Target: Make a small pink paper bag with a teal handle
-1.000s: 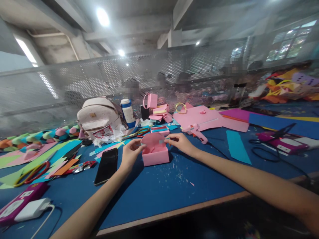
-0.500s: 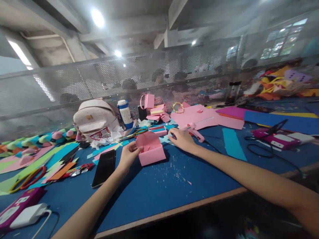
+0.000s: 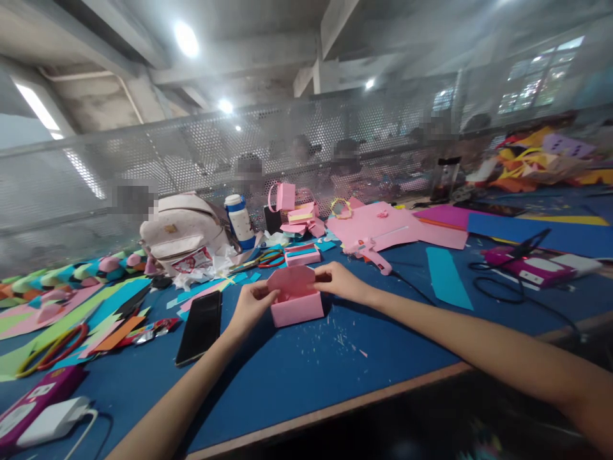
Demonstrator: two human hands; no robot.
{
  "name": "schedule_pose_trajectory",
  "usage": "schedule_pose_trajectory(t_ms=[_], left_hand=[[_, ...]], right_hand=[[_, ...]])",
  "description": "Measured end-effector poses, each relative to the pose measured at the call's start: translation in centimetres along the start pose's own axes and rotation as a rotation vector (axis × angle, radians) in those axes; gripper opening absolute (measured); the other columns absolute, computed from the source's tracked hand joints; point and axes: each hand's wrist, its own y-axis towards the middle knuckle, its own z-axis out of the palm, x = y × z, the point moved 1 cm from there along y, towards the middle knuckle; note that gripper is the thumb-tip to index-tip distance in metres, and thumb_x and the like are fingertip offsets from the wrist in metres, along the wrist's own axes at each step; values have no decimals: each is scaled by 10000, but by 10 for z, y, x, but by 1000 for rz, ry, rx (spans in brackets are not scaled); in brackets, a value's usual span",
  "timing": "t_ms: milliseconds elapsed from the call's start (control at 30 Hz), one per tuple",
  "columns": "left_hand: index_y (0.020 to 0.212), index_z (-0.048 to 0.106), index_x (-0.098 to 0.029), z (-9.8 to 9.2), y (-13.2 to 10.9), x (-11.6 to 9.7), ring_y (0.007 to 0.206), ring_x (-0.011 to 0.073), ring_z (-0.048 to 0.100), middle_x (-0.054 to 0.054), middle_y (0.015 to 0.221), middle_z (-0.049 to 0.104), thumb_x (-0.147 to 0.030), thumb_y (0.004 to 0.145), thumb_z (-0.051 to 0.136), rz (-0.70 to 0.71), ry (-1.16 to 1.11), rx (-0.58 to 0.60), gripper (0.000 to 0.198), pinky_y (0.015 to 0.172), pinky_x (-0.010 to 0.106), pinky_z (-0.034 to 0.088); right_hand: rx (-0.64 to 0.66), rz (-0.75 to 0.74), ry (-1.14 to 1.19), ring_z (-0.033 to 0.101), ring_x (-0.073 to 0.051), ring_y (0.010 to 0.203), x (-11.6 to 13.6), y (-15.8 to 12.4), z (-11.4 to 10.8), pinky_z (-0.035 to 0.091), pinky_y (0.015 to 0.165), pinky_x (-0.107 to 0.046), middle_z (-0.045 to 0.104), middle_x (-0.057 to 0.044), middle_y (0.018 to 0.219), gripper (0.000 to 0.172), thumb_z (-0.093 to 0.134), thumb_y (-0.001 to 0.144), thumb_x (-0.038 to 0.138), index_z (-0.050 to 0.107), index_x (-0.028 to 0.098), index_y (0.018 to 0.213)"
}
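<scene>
A small pink paper box (image 3: 295, 306) with a rounded flap standing up at its back sits on the blue table (image 3: 306, 370). My left hand (image 3: 253, 301) pinches the box's left side, fingers closed on the paper. My right hand (image 3: 339, 281) grips the right edge of the flap with thumb and fingers together. Both forearms reach in from the near edge.
A black phone (image 3: 201, 318) lies left of the box. Behind it are a pink glue gun (image 3: 370, 250), red scissors (image 3: 271, 258), a bottle (image 3: 239, 220), a pale bag (image 3: 182, 229) and pink sheets (image 3: 383, 223). Coloured paper strips (image 3: 71, 306) lie left, power strips (image 3: 534, 267) right. People sit behind the mesh screen.
My right hand had reached back toward the glue gun half a second ago and has returned to the flap. The box has turned square to me, with the flap now upright.
</scene>
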Motion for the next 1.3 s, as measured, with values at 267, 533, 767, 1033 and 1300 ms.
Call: schedule_pose_trajectory(t_ms=[267, 533, 767, 1033, 1300], left_hand=[[577, 698, -140, 0, 5, -11, 425, 103, 474, 2, 493, 598, -308, 591, 775, -138, 248, 241, 186, 407, 199, 332], [468, 629, -136, -1, 37, 6, 408, 72, 377, -41, 435, 491, -184, 505, 739, -109, 438, 402, 126, 378, 181, 241], [376, 488, -167, 0, 54, 9, 395, 48, 250, -70, 385, 361, -200, 456, 759, -94, 579, 445, 284, 342, 200, 117], [581, 650, -120, -11, 55, 9, 492, 73, 396, -61, 502, 463, -255, 536, 724, -144, 608, 650, 160, 441, 170, 303], [573, 651, -129, -19, 49, 6, 554, 105, 491, -46, 543, 543, -274, 585, 709, -86, 562, 710, 157, 538, 189, 390]], right_hand=[[201, 102, -190, 502, -107, 531, 21, 3, -8, 336, 483, -209, 548, 23, 562, 224, 677, 708, 325, 590, 136, 625], [353, 174, -398, 447, -93, 536, 10, 26, -5, 267, 464, -205, 507, 48, 543, 160, 677, 624, 250, 566, 142, 582], [440, 275, -577, 317, -78, 469, 8, 49, 3, 177, 443, -239, 324, 72, 444, 334, 732, 535, 241, 412, 180, 460], [474, 284, -705, 441, -115, 530, 22, 46, 4, 231, 454, -224, 437, 57, 562, 299, 738, 535, 324, 491, 177, 614], [514, 210, -793, 449, -109, 514, 27, 42, -5, 229, 441, -225, 485, 43, 554, 192, 714, 585, 248, 556, 147, 620]])
